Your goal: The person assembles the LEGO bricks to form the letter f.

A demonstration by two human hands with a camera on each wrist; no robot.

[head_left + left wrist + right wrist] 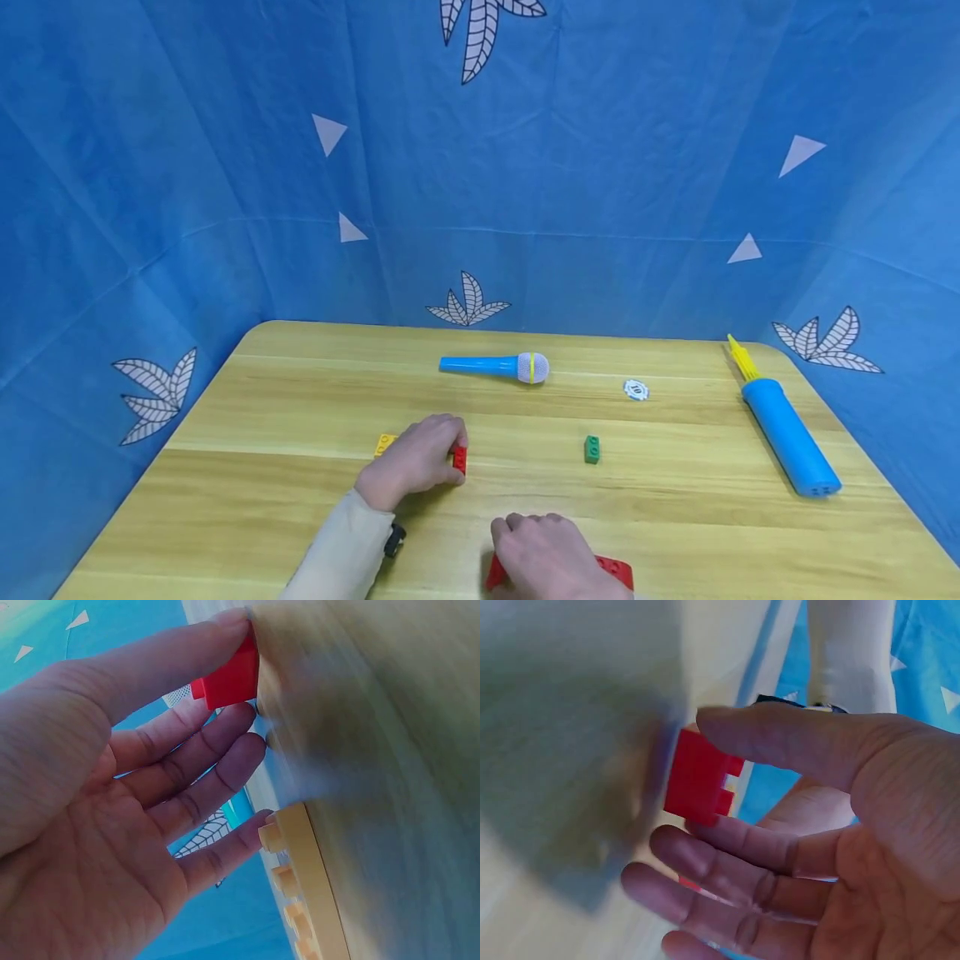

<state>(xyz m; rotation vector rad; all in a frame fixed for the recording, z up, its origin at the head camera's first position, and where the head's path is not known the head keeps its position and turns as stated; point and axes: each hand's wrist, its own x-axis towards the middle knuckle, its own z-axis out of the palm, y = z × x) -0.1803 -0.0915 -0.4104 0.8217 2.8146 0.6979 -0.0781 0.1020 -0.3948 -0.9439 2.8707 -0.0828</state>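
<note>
My left hand [416, 458] pinches a small red toy brick [460, 461] between thumb and fingers. In the left wrist view that red brick [231, 679] is at the tabletop, and the little finger reaches a yellow brick [311, 877] with studs. The yellow brick [385, 443] is mostly behind the hand in the head view. Near the front edge of the view, my right hand [551, 554] holds a red brick [697, 776] between thumb and index finger. Red studded plastic [615, 572] shows past this hand; whether it is the same piece I cannot tell.
A green brick [592, 450] stands right of centre on the wooden table [247, 492]. Farther back lie a blue toy microphone [483, 367] and a white-and-blue chip [636, 390]. A blue hand pump [791, 437] with a yellow nozzle lies at the right. Blue patterned cloth [600, 167] surrounds the table.
</note>
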